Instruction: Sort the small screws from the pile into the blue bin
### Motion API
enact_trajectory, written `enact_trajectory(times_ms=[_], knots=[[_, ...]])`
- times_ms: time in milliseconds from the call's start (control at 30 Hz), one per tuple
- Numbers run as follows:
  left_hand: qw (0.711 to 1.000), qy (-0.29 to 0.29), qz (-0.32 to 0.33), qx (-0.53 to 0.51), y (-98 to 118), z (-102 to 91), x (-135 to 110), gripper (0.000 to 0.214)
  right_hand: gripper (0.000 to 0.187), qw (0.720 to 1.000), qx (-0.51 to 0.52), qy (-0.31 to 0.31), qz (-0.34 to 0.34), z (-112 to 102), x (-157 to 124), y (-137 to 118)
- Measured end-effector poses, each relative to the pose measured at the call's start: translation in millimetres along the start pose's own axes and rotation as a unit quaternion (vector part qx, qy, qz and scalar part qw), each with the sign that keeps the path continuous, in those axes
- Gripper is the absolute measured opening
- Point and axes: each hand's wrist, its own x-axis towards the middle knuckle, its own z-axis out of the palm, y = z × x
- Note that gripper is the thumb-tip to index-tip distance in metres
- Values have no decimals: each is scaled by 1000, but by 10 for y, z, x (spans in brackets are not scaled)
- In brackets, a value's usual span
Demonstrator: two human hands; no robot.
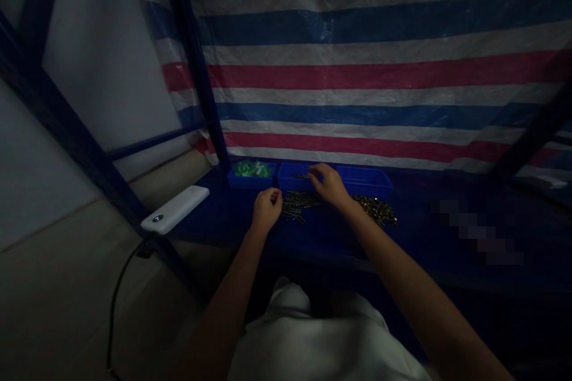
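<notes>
My right hand [331, 186] hangs over the front right part of the middle blue bin [286, 174], its thumb and fingers drawn together. Whatever lies between those fingertips is too small and dark to make out. A few thin metal pieces [301, 176] lie in that bin. To the left, my left hand [267, 209] is curled with thumb and fingertips meeting, and its contents cannot be made out either. Beside it is a heap of long, thin, screw-like metal pieces [295, 207]. Right of my right wrist lies a pile of small brassy metal parts [379, 211].
A left blue bin [252, 181] holds green and whitish pieces; a right blue bin [364, 176] stands at the other end. A white power bank [176, 209] with a black cable [117, 292] rests at the table's left edge. Blue frame posts [196, 59] and a striped sheet [357, 77] stand around.
</notes>
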Motion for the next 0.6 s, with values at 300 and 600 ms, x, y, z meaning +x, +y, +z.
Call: enact_trajectory(times_ms=[300, 600], knots=[[1000, -2, -9, 1, 49, -27, -22, 14, 13, 963, -81, -254, -48, -85, -368, -121], [1000, -1, 4, 9, -15, 3, -19, 14, 16, 946, -156, -275, -76, 64, -428, -67]])
